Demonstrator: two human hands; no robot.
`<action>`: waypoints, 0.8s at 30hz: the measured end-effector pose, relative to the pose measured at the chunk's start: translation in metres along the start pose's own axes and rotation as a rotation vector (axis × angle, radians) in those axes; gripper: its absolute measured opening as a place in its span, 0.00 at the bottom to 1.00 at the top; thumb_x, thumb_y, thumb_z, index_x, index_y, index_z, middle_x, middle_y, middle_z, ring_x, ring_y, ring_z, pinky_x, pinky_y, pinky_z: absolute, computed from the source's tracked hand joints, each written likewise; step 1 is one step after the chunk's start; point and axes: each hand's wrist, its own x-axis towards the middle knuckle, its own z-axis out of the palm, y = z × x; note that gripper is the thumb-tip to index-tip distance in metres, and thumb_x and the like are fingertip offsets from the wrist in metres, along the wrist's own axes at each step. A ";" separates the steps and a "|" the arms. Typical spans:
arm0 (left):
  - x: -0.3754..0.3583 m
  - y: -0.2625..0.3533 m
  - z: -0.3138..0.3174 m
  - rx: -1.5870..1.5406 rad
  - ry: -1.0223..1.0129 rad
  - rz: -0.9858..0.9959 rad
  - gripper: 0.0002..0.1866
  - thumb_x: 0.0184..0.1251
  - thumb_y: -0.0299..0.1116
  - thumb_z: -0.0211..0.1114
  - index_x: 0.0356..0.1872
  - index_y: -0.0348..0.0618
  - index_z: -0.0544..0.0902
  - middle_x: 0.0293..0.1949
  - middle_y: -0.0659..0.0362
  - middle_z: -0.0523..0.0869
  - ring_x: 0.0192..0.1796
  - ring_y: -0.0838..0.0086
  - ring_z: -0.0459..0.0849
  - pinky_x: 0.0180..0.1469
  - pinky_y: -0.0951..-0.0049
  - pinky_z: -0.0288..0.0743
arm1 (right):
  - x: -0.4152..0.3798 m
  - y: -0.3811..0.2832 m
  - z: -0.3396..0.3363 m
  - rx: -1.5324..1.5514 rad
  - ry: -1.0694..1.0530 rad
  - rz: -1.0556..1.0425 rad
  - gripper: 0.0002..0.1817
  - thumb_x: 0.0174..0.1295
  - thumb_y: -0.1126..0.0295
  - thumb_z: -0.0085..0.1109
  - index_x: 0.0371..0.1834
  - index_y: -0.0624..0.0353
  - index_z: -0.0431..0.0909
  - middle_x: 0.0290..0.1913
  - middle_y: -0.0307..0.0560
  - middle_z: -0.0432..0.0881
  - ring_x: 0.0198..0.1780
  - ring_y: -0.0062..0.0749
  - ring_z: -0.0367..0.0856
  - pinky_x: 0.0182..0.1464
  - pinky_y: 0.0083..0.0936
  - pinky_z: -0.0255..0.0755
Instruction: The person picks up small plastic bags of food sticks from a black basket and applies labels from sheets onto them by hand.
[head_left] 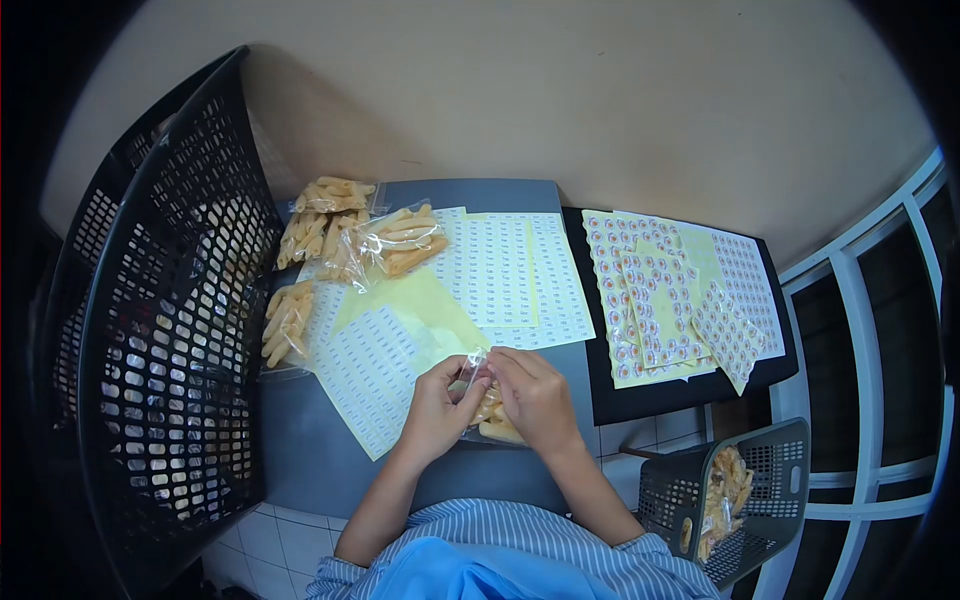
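Both my hands pinch the top of a clear plastic snack bag point(492, 428) at the front edge of the grey table point(310, 440). My left hand point(438, 402) closes on the bag's upper left side, thumb pointing up to the right. Close beside it, my right hand point(535, 400) grips the upper right of the same bag. Pale yellow stick-shaped snacks show in the lower part of the bag, partly hidden by my fingers. Just beyond my hands lie sticker sheets point(368, 365) with small printed labels, and a yellowish backing sheet point(425, 305).
Filled snack bags point(405, 240) lie at the table's back left. A tall black perforated basket point(175, 330) stands at the left. Round-sticker sheets point(650, 290) cover a black surface point(640, 400) at right. A lower grey basket point(770, 480) holds more snack bags point(725, 500).
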 end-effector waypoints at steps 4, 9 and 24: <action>0.008 -0.017 -0.004 -0.072 0.011 0.005 0.07 0.60 0.24 0.56 0.38 0.30 0.76 0.34 0.57 0.80 0.37 0.81 0.78 0.38 0.81 0.75 | 0.002 0.001 0.009 -0.071 -0.051 0.039 0.12 0.43 0.80 0.56 0.34 0.64 0.75 0.35 0.47 0.78 0.38 0.37 0.78 0.38 0.27 0.74; 0.013 -0.024 -0.007 -0.070 -0.003 -0.028 0.08 0.61 0.24 0.57 0.38 0.30 0.76 0.32 0.58 0.81 0.37 0.82 0.78 0.39 0.83 0.72 | 0.005 0.000 0.014 -0.139 -0.134 0.072 0.10 0.43 0.79 0.54 0.32 0.65 0.72 0.33 0.48 0.75 0.36 0.39 0.76 0.36 0.29 0.73; 0.017 -0.028 -0.011 -0.110 -0.025 -0.097 0.08 0.59 0.20 0.56 0.40 0.29 0.75 0.36 0.56 0.80 0.41 0.79 0.78 0.46 0.81 0.72 | 0.011 0.009 0.007 0.081 -0.137 0.207 0.04 0.53 0.78 0.54 0.32 0.66 0.73 0.32 0.51 0.76 0.32 0.42 0.78 0.33 0.31 0.73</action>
